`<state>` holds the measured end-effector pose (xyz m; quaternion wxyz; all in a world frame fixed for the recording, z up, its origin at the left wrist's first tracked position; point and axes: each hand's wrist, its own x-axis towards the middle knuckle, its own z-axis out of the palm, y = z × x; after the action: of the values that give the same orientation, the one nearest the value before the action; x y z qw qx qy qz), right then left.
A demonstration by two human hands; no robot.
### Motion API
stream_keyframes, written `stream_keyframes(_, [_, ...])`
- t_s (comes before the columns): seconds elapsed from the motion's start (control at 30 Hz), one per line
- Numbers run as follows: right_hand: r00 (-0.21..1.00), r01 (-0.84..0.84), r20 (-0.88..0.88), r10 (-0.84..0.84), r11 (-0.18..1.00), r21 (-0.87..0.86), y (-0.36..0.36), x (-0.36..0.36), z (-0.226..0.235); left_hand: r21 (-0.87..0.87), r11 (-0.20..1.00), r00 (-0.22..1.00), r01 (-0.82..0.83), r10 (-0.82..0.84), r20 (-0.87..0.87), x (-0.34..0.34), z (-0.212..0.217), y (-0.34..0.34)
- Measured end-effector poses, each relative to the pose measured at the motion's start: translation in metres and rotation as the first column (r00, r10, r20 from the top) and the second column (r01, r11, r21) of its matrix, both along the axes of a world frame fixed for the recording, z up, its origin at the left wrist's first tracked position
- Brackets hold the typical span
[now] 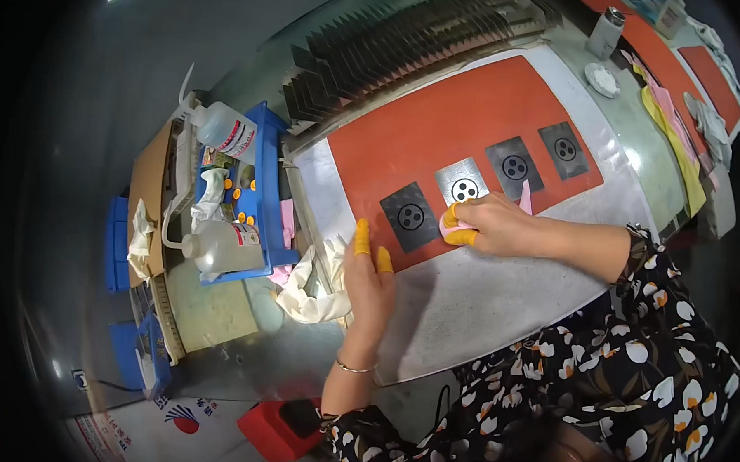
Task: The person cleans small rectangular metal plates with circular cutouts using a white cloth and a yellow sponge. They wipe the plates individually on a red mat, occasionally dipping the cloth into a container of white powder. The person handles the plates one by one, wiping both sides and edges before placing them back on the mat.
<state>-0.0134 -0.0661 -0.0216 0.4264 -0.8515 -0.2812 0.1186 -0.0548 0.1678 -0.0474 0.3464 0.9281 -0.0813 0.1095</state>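
Several thin dark rectangular plates, each with a ring and round dots in its middle, lie in a row on an orange mat [431,121]. My right hand [502,225] is closed on a pink cloth [526,198] at the lower edge of the shinier plate [460,180], second from the left. Yellow finger covers sit on its thumb and a finger. Left of the leftmost plate [409,217], my left hand [369,285] rests at the mat's edge, fingers apart and holding nothing, also with yellow covers. The plates at right [513,168] and far right [564,150] lie untouched.
Behind the mat stands a rack of dark upright plates [403,40]. At left, a blue tray [282,193] holds squeeze bottles [226,247] and yellow finger covers; a crumpled white cloth [311,291] lies beside it. A metal-topped bottle [606,32] and small white dish [602,80] stand far right.
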Motion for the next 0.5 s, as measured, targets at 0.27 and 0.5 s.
stream_keyframes(0.27, [0.956, 0.103, 0.292, -0.015, 0.953, -0.286, 0.034, 0.012, -0.022, 0.373, 0.919, 0.985, 0.126, -0.160, 0.063, 0.016, -0.011, 0.054])
stream_keyframes(0.5, [0.946, -0.012, 0.302, 0.119, 0.943, -0.333, 0.066, 0.008, -0.023, 0.374, 0.917, 0.984, 0.138, -0.171, 0.055, 0.016, -0.016, 0.058])
